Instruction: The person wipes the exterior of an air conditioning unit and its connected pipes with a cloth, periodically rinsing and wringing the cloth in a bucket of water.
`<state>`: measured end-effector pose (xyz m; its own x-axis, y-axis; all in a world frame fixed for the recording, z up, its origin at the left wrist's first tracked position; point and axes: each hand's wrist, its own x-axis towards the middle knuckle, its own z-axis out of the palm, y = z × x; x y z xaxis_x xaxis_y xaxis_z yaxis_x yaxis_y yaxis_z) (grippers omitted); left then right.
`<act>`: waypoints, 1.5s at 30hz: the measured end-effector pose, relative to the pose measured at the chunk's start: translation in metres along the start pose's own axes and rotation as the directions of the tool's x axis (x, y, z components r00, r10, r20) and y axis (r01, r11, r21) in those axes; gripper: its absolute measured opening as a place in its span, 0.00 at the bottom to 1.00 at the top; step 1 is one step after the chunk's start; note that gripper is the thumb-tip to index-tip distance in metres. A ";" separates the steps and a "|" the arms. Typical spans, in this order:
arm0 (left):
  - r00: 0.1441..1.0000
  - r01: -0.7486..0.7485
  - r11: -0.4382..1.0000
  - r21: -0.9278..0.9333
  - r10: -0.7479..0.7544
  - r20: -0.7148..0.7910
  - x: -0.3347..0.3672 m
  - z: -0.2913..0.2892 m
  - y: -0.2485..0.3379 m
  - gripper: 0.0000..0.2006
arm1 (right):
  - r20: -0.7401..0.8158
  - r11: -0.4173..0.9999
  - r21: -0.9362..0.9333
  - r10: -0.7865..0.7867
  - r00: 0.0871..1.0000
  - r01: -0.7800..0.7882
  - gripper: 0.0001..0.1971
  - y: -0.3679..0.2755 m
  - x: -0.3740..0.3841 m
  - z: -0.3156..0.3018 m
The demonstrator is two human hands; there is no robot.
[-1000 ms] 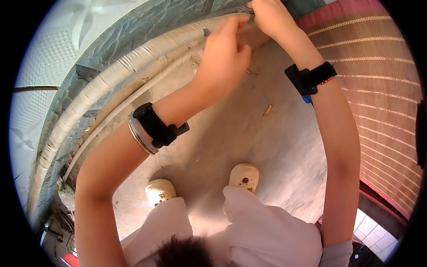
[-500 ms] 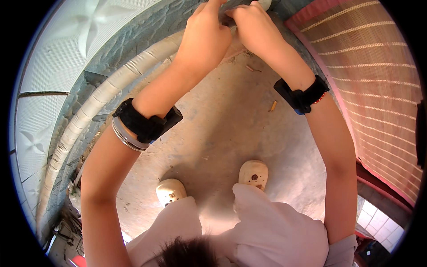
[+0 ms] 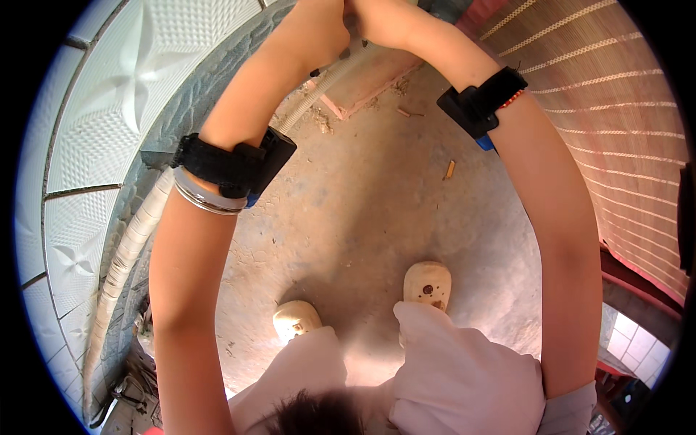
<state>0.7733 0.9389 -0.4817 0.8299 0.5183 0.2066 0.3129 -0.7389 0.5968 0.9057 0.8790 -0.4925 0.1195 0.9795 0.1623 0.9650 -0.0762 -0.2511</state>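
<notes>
At the upper edge of the view, the left hand (image 3: 319, 27) and right hand (image 3: 378, 22) are held close together; their fingertips are cut off, so whether anything is clamped cannot be told. Beside the tiled wall (image 3: 156, 54), the wrapped pipe (image 3: 123, 262) is partly hidden by the left arm (image 3: 190, 279), whose bangle (image 3: 199, 195) could be snagged if swung sideways.

The left forearm (image 3: 187, 268) wears a wide black strap (image 3: 210, 161) with a boxy black module (image 3: 275, 161) at its inner edge, a bit of blue showing beneath, and slim silvery bangles (image 3: 206, 200) next to it. A similar black band (image 3: 502, 88) circles the right forearm (image 3: 540, 148), its block also blue underneath, beside red beads (image 3: 512, 98). A short greyish sleeve (image 3: 569, 409), loose pale pinkish trousers (image 3: 464, 355) and rounded cream clogs (image 3: 428, 281) with holes and brownish ornaments complete the clothing.
</notes>
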 end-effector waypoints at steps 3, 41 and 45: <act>0.994 -0.105 0.989 0.100 0.105 0.000 0.000 0.015 -0.020 0.15 | 0.084 1.000 -0.015 0.022 0.996 -0.021 0.12 -0.010 -0.012 0.006; 0.981 -0.179 0.980 0.090 0.171 0.093 -0.029 -0.020 -0.039 0.17 | 0.036 0.991 -0.002 -0.131 0.991 0.132 0.10 -0.044 -0.007 -0.004; 0.983 -0.170 0.966 0.194 0.153 0.102 -0.038 -0.027 -0.035 0.17 | 0.019 0.987 -0.016 -0.157 0.987 0.157 0.10 -0.052 -0.018 0.002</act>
<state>0.7180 0.9571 -0.4897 0.9108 0.3525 0.2151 0.2503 -0.8855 0.3913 0.8533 0.8660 -0.4844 -0.0375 0.9827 0.1815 0.9754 0.0755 -0.2073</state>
